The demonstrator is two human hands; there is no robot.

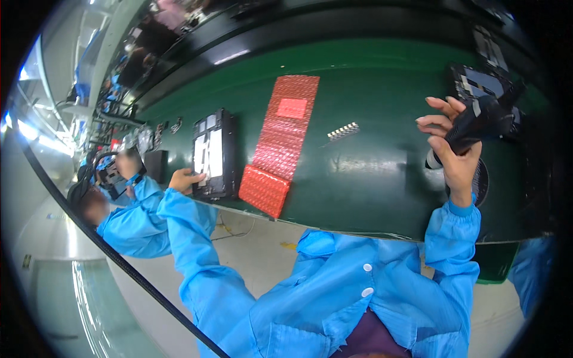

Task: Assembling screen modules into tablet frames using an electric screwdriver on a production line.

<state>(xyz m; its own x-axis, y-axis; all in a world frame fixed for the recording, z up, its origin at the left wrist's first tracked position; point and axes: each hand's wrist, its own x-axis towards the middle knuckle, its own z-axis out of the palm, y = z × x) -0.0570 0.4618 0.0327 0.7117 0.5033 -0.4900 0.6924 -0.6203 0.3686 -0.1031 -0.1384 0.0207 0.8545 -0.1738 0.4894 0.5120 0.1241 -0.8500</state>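
Black power tool [482, 119] grasped in right hand [453, 149] fingers (raised), left hand [184, 179] fingers loose on black panel [213, 154], green bench [370, 173].

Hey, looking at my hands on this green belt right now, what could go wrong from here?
1. The black device under your left hand lies at the near edge of the green belt; a push might tip it off.
2. The folded red bubble wrap also sits at that edge and may slide off.
3. Your right hand holds the black power tool above the belt; a loose hold might drop it.
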